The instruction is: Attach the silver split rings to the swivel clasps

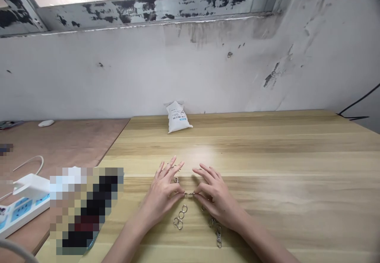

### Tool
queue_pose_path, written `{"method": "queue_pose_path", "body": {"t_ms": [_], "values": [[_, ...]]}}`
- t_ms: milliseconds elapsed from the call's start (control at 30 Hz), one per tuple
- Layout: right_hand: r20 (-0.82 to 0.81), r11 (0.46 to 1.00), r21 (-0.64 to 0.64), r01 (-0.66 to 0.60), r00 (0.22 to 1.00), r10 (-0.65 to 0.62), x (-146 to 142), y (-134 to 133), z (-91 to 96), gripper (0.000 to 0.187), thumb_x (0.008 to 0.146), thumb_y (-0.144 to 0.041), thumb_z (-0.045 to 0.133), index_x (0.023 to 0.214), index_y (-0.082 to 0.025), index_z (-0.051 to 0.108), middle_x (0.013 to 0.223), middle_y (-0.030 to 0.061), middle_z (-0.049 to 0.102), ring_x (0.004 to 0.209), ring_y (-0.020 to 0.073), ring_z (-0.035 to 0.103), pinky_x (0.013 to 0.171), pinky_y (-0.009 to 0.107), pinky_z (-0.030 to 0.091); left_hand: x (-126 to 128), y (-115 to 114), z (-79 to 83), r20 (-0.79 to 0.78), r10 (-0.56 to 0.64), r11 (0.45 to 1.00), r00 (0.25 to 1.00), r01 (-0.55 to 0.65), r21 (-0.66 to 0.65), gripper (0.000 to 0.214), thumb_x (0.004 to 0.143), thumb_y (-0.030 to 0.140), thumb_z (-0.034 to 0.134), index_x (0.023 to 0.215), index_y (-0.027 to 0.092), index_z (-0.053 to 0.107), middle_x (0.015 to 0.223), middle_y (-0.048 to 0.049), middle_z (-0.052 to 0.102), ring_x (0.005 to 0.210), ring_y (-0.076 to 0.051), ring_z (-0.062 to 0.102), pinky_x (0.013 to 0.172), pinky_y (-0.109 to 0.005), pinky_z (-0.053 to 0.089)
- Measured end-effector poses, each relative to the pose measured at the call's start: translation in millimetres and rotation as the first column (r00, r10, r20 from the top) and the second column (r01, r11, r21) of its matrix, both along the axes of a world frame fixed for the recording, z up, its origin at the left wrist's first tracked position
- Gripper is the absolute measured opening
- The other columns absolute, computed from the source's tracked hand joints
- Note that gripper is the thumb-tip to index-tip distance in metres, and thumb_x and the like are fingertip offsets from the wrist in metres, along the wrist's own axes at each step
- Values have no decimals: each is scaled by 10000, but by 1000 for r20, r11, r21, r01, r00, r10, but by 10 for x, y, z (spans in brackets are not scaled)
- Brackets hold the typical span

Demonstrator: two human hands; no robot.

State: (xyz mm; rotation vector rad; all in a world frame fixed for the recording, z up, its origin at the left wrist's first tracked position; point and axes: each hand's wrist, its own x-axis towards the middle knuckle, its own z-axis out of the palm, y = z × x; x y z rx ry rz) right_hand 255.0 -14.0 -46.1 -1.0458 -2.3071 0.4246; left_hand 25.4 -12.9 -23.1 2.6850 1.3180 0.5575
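Observation:
My left hand (166, 189) and my right hand (214, 195) meet over the wooden table, each pinching with thumb and forefinger while the other fingers spread out. Between the two pinches stretches a small silvery metal piece (189, 193), too small to tell whether it is a clasp or joined rings. Several loose metal rings (180, 218) lie just below my left hand. A metal clasp (219, 231) with a ring rests under my right wrist, beside more rings partly hidden by that hand. Another clasp (176, 180) shows behind my left fingers, with further metal bits beyond it.
Against the wall at the back of the table (282, 148) leans a white labelled packet (178, 117). A pixelated dark object (92, 207) lies left of my arm. Farther left, a power strip (23, 211) holds a white plug (32, 185) with cables.

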Motion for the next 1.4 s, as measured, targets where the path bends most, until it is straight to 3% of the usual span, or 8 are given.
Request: {"method": "queue_pose_path", "body": {"t_ms": [167,867,1400], "values": [[19,999,-38,-16,1000,17,10,-16,16,119,931,-227,554,902,-232,669,1436,71,503,1436,300,295,1118,614,293,5,-18,24,-25,4,999,1000,-5,-43,200,921,256,581,762,206,691,1573,-52,323,1504,-305,118,1138,-701,175],[-17,999,29,22,1000,-22,-24,-17,-6,146,953,-200,511,911,-222,650,1297,108,579,1321,284,476,1076,612,358,10,-27,54,10,-11,998,1000,12,-54,180,909,243,599,769,210,707,1547,-51,378,1497,-309,157,1146,-713,131],[1,999,34,-5,1000,5,-7,-21,-18,145,944,-188,512,919,-215,652,1272,122,585,1340,309,454,1080,634,331,27,-47,71,16,-11,998,1000,12,-55,182,916,242,594,771,201,695,1539,-57,394,1499,-290,161,1162,-695,103]]}}
